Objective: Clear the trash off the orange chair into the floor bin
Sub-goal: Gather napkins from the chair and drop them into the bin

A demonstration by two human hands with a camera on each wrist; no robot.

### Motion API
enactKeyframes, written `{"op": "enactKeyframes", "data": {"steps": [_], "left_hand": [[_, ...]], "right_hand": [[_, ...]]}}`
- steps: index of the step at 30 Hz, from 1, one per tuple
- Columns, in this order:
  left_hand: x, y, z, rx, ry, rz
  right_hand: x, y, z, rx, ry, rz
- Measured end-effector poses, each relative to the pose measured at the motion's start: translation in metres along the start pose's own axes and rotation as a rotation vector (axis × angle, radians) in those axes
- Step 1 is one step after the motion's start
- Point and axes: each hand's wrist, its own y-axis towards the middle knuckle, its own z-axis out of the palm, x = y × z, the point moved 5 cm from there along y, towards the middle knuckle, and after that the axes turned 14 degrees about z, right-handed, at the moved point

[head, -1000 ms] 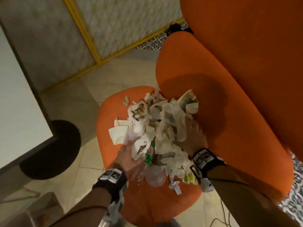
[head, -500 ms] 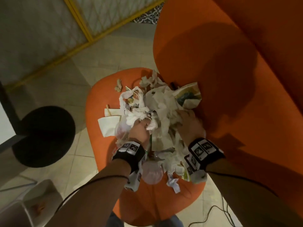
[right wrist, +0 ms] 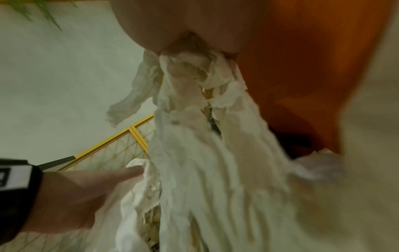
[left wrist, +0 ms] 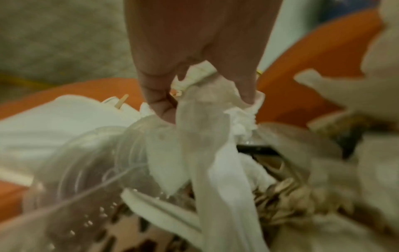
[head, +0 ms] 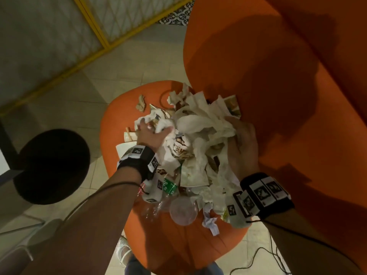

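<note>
I am seeing the paper trash (head: 200, 124) covering both hands' fingertips; motion blur is smearing both wrist views, and the frame edge is cropping the orange chair (head: 297, 96).

Both hands — left hand (head: 152, 133), right hand (head: 243, 144) — grip the trash pile (head: 198, 139) on the orange chair (head: 278, 96); bottle (head: 166, 192) beneath.

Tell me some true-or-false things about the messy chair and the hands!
1. Both hands grab crumpled tissue paper. True: left hand, right hand.
2. The chair is blue. False: it is orange.
3. A clear plastic cup lies at the near edge of the pile. True.
4. The seat is cleared. False: trash is piled on it.
5. The bottle's label is red. False: it is green.
</note>
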Motion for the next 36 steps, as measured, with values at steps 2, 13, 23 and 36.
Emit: {"op": "enactKeyframes", "data": {"steps": [2,13,23,36], "left_hand": [[-0.001,0.002,0.02,0.21,0.173,0.084],[-0.025,-0.01,0.022,0.025,0.23,0.186],[-0.048,-0.066,-0.013,-0.108,-0.535,0.148],[-0.01,-0.107,-0.02,-0.174,-0.349,0.128]], "right_hand": [[-0.001,-0.001,-0.002,0.024,0.065,0.018],[-0.014,-0.022,-0.026,-0.137,0.263,0.083],[-0.006,-0.025,-0.027,-0.204,0.48,0.124],[-0.027,-0.048,0.035,0.531,-0.857,0.295]]}}
